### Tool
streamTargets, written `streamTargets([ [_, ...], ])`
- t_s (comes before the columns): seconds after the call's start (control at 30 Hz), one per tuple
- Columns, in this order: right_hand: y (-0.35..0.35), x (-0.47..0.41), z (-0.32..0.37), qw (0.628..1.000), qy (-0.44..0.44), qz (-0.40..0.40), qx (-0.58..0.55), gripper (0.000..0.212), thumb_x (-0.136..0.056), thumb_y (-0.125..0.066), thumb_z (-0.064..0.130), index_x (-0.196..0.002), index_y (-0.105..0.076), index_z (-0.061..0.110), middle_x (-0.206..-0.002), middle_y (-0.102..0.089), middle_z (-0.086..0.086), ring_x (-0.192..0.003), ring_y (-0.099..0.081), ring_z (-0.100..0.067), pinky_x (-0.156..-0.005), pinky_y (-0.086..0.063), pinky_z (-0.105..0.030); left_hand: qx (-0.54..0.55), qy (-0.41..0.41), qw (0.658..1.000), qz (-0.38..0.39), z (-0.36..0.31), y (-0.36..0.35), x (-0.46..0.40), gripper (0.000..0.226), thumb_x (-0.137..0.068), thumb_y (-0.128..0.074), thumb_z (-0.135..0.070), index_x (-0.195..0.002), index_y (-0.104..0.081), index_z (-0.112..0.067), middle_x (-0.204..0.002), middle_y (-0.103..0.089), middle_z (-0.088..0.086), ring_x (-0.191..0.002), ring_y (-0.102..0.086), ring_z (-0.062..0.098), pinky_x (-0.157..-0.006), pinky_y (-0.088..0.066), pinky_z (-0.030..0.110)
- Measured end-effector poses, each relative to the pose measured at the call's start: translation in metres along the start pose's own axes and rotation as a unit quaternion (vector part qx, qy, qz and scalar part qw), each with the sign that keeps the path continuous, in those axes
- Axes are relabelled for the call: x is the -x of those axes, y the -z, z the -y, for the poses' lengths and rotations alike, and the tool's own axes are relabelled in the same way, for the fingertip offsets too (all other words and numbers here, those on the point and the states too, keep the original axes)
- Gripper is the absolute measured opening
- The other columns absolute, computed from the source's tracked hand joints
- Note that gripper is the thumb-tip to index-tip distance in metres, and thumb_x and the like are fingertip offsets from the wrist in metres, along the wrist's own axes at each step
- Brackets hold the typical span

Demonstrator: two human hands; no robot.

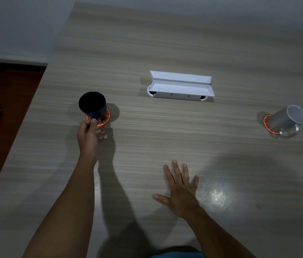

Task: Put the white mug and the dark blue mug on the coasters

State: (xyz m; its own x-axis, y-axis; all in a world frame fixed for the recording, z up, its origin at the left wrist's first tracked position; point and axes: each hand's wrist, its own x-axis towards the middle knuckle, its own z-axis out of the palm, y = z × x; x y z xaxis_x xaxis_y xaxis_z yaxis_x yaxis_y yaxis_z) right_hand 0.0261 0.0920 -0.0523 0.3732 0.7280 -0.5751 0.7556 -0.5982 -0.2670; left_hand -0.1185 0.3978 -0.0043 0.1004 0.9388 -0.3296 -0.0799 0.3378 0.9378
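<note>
Your left hand (89, 130) is closed on the handle of the dark blue mug (92, 105), thumb on top, forearm reaching out from the near edge of the desk (165, 43) toward its left side. The mug is upright over the left coaster (104, 120); whether its base has seated or is just above cannot be told from this view. Your right hand (181, 190) is empty, fingers spread, palm down, flat on or just over the desk near the near edge.

Assessment: the step in hand is placing the dark blue mug, and it is near completion. The white mug (288, 119) stands on the right coaster (267, 125) by the right edge, apparently done. The next move calls for confirming the mug sits square within the coaster, then loosening the fingers without dragging the handle.

An open white box (180, 86) lies mid-desk, well apart from both mugs.
</note>
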Motion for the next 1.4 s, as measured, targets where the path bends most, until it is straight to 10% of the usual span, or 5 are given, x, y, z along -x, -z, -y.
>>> streamTargets([
  [0.9,-0.004,-0.003,-0.003,1.0,0.005,-0.013,0.002,0.106,-0.066,-0.015,0.104,-0.142,0.043,0.057,-0.155,0.055,0.018,-0.135,0.062,-0.014,-0.111,0.029,-0.062,-0.064,-0.053,0.996,-0.022,0.008,0.013,0.0,0.014,-0.101,-0.056,-0.03,-0.09,-0.063,-0.036,-0.11,-0.07,-0.004,-0.092,-0.071,0.001,-0.076,-0.055,0.031],
  [1.4,0.009,0.001,0.002,1.0,-0.001,0.016,0.006,0.105,-0.075,-0.024,0.097,-0.137,0.049,0.054,-0.155,0.056,0.011,-0.145,0.05,-0.027,-0.114,0.025,-0.068,-0.024,-0.011,0.999,-0.028,0.001,0.014,0.009,0.02,-0.1,-0.059,-0.03,-0.116,-0.05,-0.026,-0.115,-0.068,-0.003,-0.087,-0.074,0.016,-0.062,-0.053,0.026],
])
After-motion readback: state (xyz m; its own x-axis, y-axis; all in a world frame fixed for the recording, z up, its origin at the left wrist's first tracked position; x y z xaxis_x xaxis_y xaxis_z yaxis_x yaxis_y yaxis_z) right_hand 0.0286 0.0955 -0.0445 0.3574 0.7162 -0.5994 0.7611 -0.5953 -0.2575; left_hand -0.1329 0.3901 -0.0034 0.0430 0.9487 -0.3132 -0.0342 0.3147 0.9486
